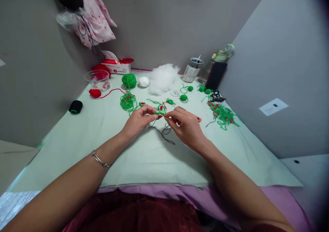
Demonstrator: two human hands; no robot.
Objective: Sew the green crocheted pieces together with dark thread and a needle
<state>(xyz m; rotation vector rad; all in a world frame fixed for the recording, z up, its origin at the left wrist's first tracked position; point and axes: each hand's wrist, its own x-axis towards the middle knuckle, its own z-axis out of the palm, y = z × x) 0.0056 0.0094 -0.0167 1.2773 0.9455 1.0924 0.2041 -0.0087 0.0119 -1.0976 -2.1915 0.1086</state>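
Observation:
My left hand [138, 121] pinches a small green and red crocheted piece [159, 115] between thumb and fingers, above the middle of the table. My right hand [185, 126] is closed in a pinch at the right end of that piece; whatever its fingertips grip is too small to make out. Black thread [164, 136] hangs below the piece and loops on the tabletop. Just beyond my fingers lie green yarn ends and a small green and red piece [161, 107]. An orange-ended tool [199, 119] is partly covered by my right hand.
White stuffing [164, 77], a green yarn ball [129, 81] and a white ball [144, 81] line the back. Tangled green and red yarn [223, 116] lies right, near a leaning phone [216, 75]. A black thread spool [75, 106] and clear tub [99, 80] stand left.

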